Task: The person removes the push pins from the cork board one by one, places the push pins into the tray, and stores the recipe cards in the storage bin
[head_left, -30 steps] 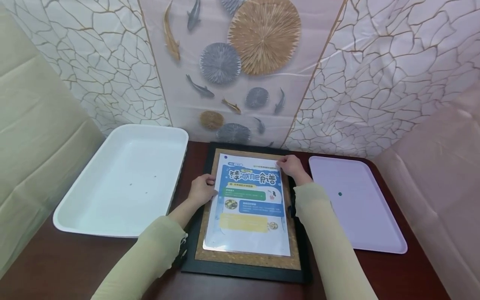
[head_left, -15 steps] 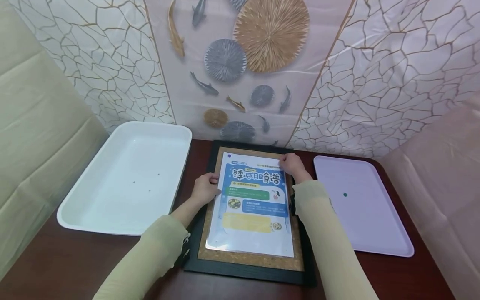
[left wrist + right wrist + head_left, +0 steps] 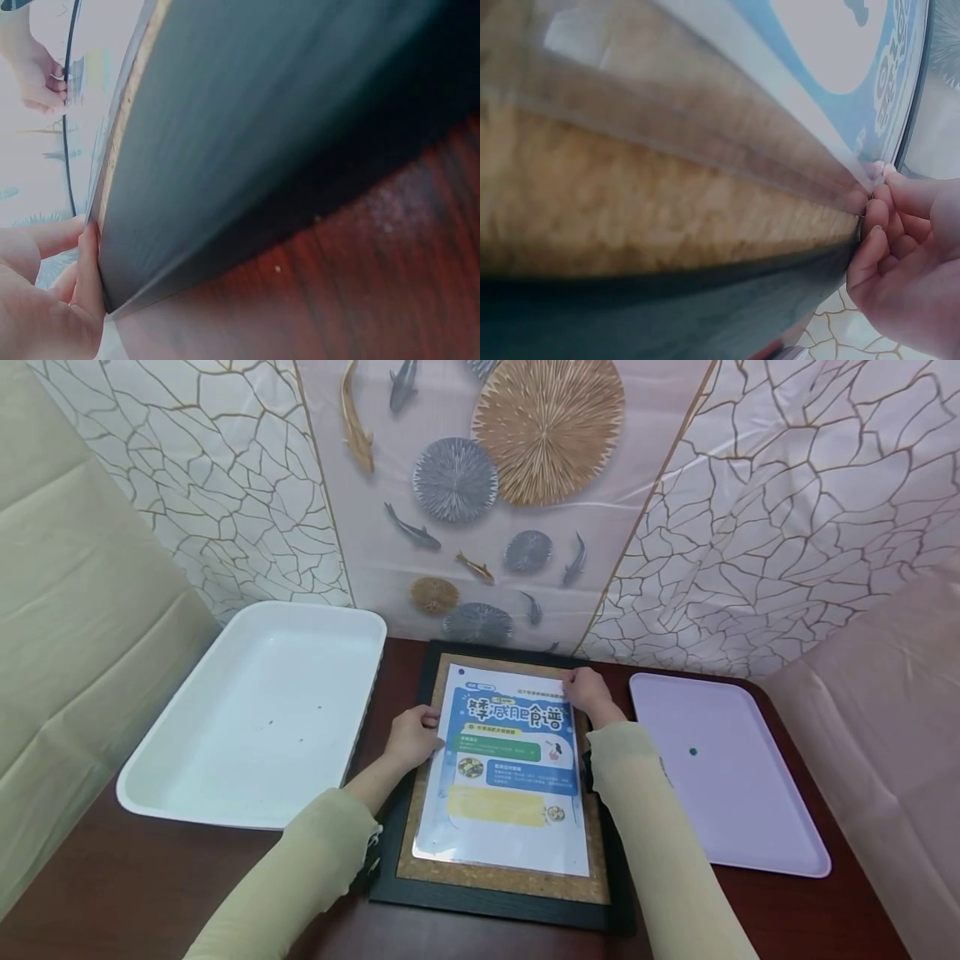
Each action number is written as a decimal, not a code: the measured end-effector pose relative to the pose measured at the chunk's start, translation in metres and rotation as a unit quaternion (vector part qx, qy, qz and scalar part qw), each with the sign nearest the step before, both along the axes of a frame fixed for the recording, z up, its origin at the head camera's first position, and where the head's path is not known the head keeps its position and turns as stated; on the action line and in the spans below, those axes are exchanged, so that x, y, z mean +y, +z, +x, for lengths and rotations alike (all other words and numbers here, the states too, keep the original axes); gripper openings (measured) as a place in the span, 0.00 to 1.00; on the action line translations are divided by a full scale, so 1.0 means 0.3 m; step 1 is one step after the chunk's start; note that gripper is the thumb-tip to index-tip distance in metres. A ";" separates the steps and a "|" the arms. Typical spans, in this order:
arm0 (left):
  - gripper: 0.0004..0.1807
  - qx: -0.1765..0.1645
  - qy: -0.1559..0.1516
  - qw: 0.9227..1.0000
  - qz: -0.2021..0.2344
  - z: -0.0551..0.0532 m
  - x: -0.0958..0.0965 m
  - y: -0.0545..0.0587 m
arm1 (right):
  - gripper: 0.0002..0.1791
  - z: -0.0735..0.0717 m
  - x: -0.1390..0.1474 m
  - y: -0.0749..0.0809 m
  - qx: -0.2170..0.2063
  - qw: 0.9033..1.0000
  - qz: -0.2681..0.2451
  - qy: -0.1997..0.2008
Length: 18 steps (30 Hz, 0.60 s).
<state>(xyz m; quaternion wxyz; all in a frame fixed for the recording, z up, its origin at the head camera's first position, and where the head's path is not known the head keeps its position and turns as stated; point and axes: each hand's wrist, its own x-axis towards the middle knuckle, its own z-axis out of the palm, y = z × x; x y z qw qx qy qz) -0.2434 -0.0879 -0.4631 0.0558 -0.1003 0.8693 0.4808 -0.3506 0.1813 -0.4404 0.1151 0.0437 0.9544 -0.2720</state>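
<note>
A laminated sheet with blue print and Chinese lettering (image 3: 517, 760) lies on a cork board (image 3: 495, 875) in a black frame (image 3: 487, 902). A small purple tack (image 3: 461, 672) sits at the sheet's top left corner. My left hand (image 3: 412, 737) is at the sheet's left edge, thumb and a finger meeting there; other fingers lie against the frame's side in the left wrist view. My right hand (image 3: 588, 693) pinches at the sheet's top right corner with its fingers curled (image 3: 911, 240). Whether a tack is between those fingertips is hidden.
To the left stands a deep white tray (image 3: 247, 727) with a few dark specks. A flat lilac tray (image 3: 738, 785) on the right bears a small green tack (image 3: 693, 752). Both stand on a dark red wooden table (image 3: 202, 868), with a patterned cloth (image 3: 450, 552) behind.
The view has shifted slightly, so the board and trays appear a little further right. Both hands keep their places at the sheet's left edge and top right corner.
</note>
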 end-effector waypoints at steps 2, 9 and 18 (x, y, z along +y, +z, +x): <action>0.23 0.002 0.000 1.000 0.000 0.000 0.002 0.001 | 0.16 -0.006 0.006 -0.003 -0.002 1.000 0.004 0.004; 0.23 0.004 0.002 1.000 -0.002 0.002 0.004 0.006 | 0.09 -0.017 0.014 0.006 -0.026 0.999 -0.014 0.039; 0.23 0.000 0.000 1.000 -0.002 0.006 0.003 0.008 | 0.12 0.007 0.006 0.007 -0.044 0.998 -0.034 0.024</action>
